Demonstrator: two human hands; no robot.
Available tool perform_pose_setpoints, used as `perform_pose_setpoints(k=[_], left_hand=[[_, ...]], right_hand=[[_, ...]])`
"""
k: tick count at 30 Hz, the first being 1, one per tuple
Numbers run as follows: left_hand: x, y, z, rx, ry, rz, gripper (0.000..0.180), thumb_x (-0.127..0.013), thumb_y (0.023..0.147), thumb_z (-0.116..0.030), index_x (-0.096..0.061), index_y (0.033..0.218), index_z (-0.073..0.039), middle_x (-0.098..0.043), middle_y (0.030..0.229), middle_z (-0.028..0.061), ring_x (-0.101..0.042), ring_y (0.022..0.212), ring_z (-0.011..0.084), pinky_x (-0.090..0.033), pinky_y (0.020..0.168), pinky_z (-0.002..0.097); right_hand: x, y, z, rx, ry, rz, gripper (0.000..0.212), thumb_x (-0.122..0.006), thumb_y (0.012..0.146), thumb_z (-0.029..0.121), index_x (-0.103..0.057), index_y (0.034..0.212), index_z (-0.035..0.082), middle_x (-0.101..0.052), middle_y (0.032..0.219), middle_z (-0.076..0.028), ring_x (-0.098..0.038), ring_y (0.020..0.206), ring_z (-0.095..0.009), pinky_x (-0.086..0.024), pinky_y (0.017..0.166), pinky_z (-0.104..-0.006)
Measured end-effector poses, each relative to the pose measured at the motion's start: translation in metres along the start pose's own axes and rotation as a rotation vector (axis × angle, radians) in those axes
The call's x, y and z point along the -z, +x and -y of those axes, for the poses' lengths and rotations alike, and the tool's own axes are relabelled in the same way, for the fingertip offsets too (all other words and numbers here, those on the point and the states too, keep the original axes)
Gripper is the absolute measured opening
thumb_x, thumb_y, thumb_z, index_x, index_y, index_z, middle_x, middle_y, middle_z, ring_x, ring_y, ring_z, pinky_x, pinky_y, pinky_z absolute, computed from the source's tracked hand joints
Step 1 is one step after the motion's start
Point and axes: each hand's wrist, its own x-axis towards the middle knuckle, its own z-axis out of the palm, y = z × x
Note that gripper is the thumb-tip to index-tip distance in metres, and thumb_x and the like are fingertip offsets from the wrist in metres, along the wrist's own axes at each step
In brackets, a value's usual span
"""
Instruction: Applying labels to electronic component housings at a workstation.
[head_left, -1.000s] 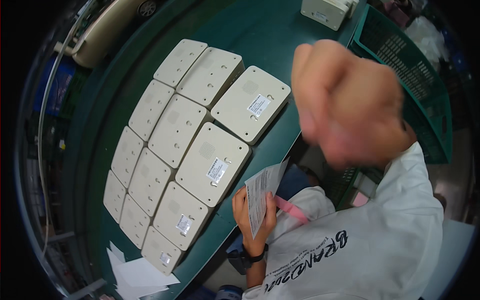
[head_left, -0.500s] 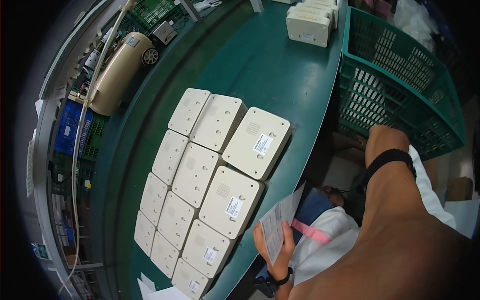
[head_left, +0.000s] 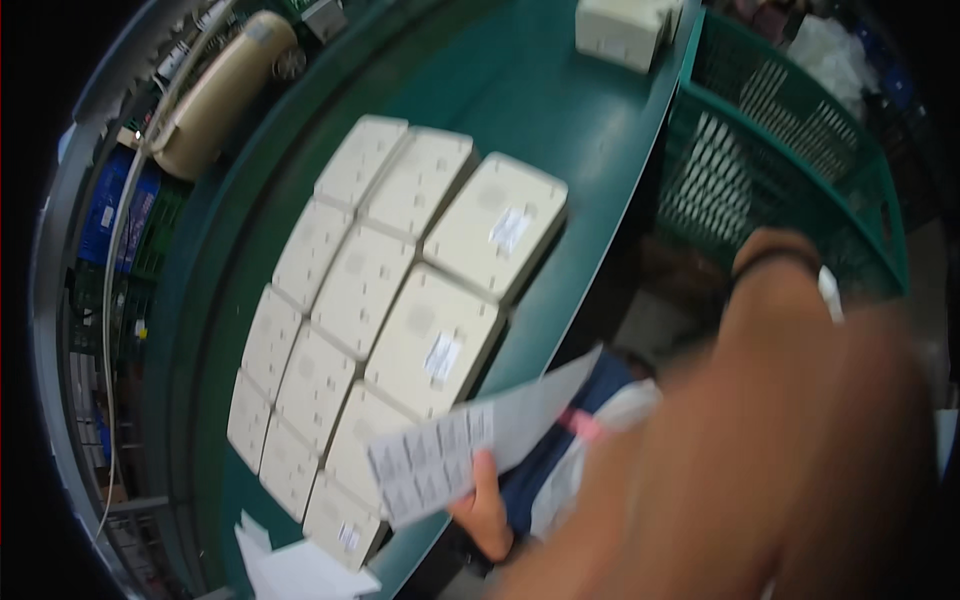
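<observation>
My left hand (head_left: pixel 484 512) pinches a sheet of printed labels (head_left: pixel 432 462) with the thumb on top. The sheet hangs over the nearest cream plastic housings, hiding part of them. Rows of these flat, square housings (head_left: pixel 365 285) lie on the green work surface, with holes showing on their upward faces. Those in the right-hand column carry white labels (head_left: pixel 441 356). My right arm reaches out across the lower right, and my right hand (head_left: pixel 775 245) is bent down beside the green crate (head_left: pixel 790 180). Its fingers are hidden.
Loose white paper (head_left: pixel 305 572) lies at the near left end of the green surface (head_left: pixel 500 95). Another cream housing (head_left: pixel 618 35) stands at the far end. A beige cylindrical tank (head_left: pixel 222 95) and a blue crate (head_left: pixel 120 215) are beyond the left edge.
My left hand has moved left, bringing the label sheet over the near housings and turning its printed side up. The whole view has shifted, and my right arm is blurred.
</observation>
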Motion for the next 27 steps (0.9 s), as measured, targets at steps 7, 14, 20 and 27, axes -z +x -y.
perform_pose_setpoints(k=[7, 14, 20, 27], left_hand=[[0.004, 0.007, -0.023, -0.06, -0.002, 0.032, 0.037, -0.068, 0.092, 0.002, -0.06, 0.128, 0.006, -0.067, 0.122, 0.0129, -0.065, 0.106, 0.0189, -0.052, 0.093, 0.0306], [-0.006, 0.01, -0.032, -0.09, -0.051, 0.024, 0.037, -0.068, 0.092, 0.003, -0.06, 0.127, 0.006, -0.068, 0.119, 0.0133, -0.066, 0.104, 0.0181, -0.053, 0.09, 0.0296], [-0.008, 0.008, -0.036, -0.101, 0.001, 0.047, 0.034, -0.068, 0.091, 0.003, -0.061, 0.124, 0.007, -0.07, 0.116, 0.0137, -0.067, 0.099, 0.0182, -0.054, 0.086, 0.0297], [-0.006, 0.006, -0.036, -0.073, -0.051, 0.058, 0.032, -0.068, 0.091, 0.003, -0.063, 0.122, 0.008, -0.071, 0.115, 0.0142, -0.068, 0.098, 0.0179, -0.055, 0.084, 0.0295]], right_hand=[[0.062, -0.007, -0.109, -0.143, -1.151, 0.157, 0.012, -0.074, 0.09, 0.013, -0.072, 0.099, 0.005, -0.072, 0.096, -0.008, -0.067, 0.089, -0.026, -0.055, 0.075, -0.0345], [0.077, -0.053, -0.152, -0.007, -1.163, 0.327, 0.008, -0.074, 0.087, 0.012, -0.07, 0.093, 0.007, -0.072, 0.094, -0.004, -0.069, 0.084, -0.023, -0.056, 0.065, -0.0328], [0.073, -0.042, -0.149, 0.165, -1.29, 0.377, 0.012, -0.078, 0.083, 0.013, -0.069, 0.086, 0.006, -0.071, 0.09, -0.004, -0.069, 0.076, -0.02, -0.055, 0.056, -0.0313], [0.07, -0.042, -0.147, 0.173, -1.32, 0.389, 0.014, -0.074, 0.087, 0.018, -0.065, 0.085, 0.008, -0.068, 0.082, -0.002, -0.065, 0.074, -0.019, -0.053, 0.055, -0.0307]])
